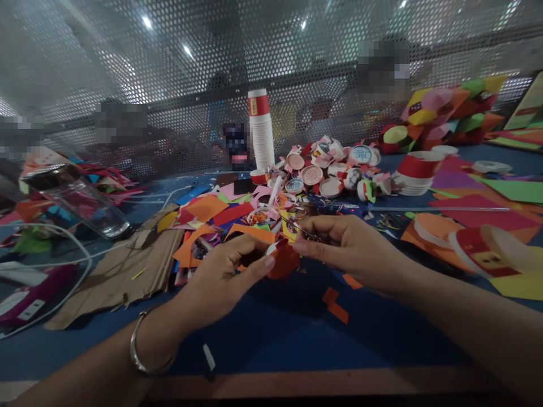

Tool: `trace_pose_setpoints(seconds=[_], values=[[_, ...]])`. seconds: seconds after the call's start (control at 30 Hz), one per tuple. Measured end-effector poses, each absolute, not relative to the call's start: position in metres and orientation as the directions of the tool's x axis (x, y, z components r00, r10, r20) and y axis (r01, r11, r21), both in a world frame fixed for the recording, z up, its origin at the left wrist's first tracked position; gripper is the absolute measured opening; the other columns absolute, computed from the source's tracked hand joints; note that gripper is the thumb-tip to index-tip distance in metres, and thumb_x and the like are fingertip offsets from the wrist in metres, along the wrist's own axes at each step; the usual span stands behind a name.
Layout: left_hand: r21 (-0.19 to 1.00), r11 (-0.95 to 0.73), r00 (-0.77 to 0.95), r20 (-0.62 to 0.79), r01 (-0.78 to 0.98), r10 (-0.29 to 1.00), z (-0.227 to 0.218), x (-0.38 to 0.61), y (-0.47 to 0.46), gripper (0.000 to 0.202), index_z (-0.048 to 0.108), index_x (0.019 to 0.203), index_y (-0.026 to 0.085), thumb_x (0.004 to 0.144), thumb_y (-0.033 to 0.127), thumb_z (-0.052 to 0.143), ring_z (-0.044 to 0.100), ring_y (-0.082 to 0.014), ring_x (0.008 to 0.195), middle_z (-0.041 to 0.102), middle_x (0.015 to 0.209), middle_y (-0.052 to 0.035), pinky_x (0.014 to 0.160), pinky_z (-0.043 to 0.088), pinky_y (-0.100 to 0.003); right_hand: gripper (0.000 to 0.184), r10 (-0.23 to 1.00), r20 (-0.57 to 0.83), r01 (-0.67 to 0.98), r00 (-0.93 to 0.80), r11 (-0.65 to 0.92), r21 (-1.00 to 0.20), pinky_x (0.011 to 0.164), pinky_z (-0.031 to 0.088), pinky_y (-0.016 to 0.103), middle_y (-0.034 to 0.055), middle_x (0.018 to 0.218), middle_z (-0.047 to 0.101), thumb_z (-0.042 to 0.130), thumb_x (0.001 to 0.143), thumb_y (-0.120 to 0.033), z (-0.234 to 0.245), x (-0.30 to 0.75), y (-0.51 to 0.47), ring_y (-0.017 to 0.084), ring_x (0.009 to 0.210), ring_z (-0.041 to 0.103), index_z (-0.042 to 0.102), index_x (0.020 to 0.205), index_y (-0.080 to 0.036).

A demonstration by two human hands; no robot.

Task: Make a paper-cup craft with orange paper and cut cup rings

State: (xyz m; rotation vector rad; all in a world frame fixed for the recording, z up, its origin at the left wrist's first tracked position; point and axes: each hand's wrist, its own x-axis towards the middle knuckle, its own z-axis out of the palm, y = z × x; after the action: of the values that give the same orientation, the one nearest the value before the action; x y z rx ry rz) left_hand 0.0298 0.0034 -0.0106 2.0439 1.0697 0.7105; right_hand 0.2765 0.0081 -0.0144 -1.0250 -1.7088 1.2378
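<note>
My left hand (pixel 220 277), with a metal bangle at the wrist, pinches a small red paper piece (pixel 285 262) with a white edge between thumb and fingers. It looks like part of a paper cup, though its full shape is hidden. Close by on the right, my right hand (pixel 345 243) is closed around a thin dark metal tool (pixel 313 234). The tool points up and left, and its kind cannot be made out. Both hands are above the blue table (pixel 271 339), and my right fingertips are at the red piece's edge.
Behind the hands lie coloured paper scraps (pixel 207 209) and a heap of cut cup bottoms (pixel 311 174). A tall cup stack (pixel 262 135) stands at the back. Cardboard (pixel 123 265), a glass (pixel 91 209) and a power strip (pixel 31 302) are left; cups (pixel 418 172) stand right.
</note>
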Motion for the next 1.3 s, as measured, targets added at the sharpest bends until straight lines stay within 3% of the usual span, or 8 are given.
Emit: trace_pose_setpoints(seconds=[0.2, 0.4, 0.7, 0.87, 1.07, 1.3], values=[[0.839, -0.373, 0.485, 0.154, 0.396, 0.861, -0.006, 0.036, 0.002, 0.027, 0.07, 0.086, 0.019, 0.102, 0.037, 0.057, 0.054, -0.0124, 0.074, 0.061, 0.081, 0.0008, 0.069, 0.043, -0.026, 0.038, 0.932, 0.133, 0.076, -0.336, 0.167, -0.983, 0.049, 0.026, 0.027, -0.0065, 0.066, 0.047, 0.085, 0.081, -0.056, -0.013, 0.273, 0.006, 0.009, 0.055, 0.031, 0.068, 0.08, -0.021], [0.85, -0.341, 0.492, 0.114, 0.402, 0.863, -0.007, 0.039, 0.001, 0.032, 0.073, 0.081, 0.018, 0.099, 0.041, 0.062, 0.053, -0.0135, 0.071, 0.061, 0.077, -0.0004, 0.066, 0.04, -0.028, 0.039, 0.907, 0.179, 0.056, -0.381, 0.216, -0.975, 0.062, 0.039, 0.028, -0.0023, 0.074, 0.057, 0.082, 0.084, -0.056, -0.014, 0.272, 0.006, 0.013, 0.068, 0.048, 0.068, 0.077, -0.02], [0.926, -0.157, 0.522, -0.049, 0.343, 0.851, -0.017, 0.039, 0.003, 0.034, 0.081, 0.097, 0.017, 0.097, 0.048, 0.067, 0.062, -0.0147, 0.076, 0.073, 0.087, -0.005, 0.069, 0.049, -0.026, 0.037, 0.905, 0.161, 0.045, -0.395, 0.194, -0.98, 0.066, 0.04, 0.03, -0.0015, 0.074, 0.06, 0.083, 0.082, -0.053, -0.016, 0.274, 0.009, 0.015, 0.071, 0.051, 0.069, 0.075, -0.02], [0.955, -0.043, 0.51, -0.118, 0.293, 0.852, -0.017, 0.039, 0.003, 0.032, 0.08, 0.097, 0.017, 0.094, 0.048, 0.074, 0.059, -0.0102, 0.067, 0.07, 0.084, -0.0028, 0.058, 0.046, -0.019, 0.04, 0.903, 0.152, 0.09, -0.401, 0.204, -0.975, 0.062, 0.035, 0.029, -0.003, 0.07, 0.052, 0.083, 0.082, -0.054, -0.016, 0.275, 0.009, 0.014, 0.068, 0.044, 0.067, 0.073, -0.019], [0.985, 0.095, 0.501, -0.153, 0.141, 0.852, -0.014, 0.042, 0.003, 0.029, 0.079, 0.094, 0.015, 0.085, 0.042, 0.087, 0.061, -0.0087, 0.068, 0.07, 0.084, -0.0017, 0.058, 0.05, -0.016, 0.043, 0.946, 0.166, 0.091, -0.279, 0.198, -0.976, 0.055, 0.032, 0.028, -0.0076, 0.058, 0.041, 0.087, 0.078, -0.057, -0.012, 0.275, 0.008, 0.011, 0.056, 0.034, 0.067, 0.071, -0.02], [0.994, 0.109, 0.424, -0.106, 0.017, 0.9, -0.016, 0.043, 0.005, 0.036, 0.073, 0.105, 0.017, 0.084, 0.042, 0.088, 0.068, -0.0088, 0.07, 0.074, 0.092, -0.0013, 0.064, 0.058, -0.019, 0.04, 0.942, 0.173, 0.057, -0.289, 0.197, -0.979, 0.069, 0.046, 0.03, 0.0009, 0.081, 0.066, 0.087, 0.078, -0.058, -0.017, 0.273, 0.01, 0.017, 0.074, 0.056, 0.073, 0.083, -0.021]])
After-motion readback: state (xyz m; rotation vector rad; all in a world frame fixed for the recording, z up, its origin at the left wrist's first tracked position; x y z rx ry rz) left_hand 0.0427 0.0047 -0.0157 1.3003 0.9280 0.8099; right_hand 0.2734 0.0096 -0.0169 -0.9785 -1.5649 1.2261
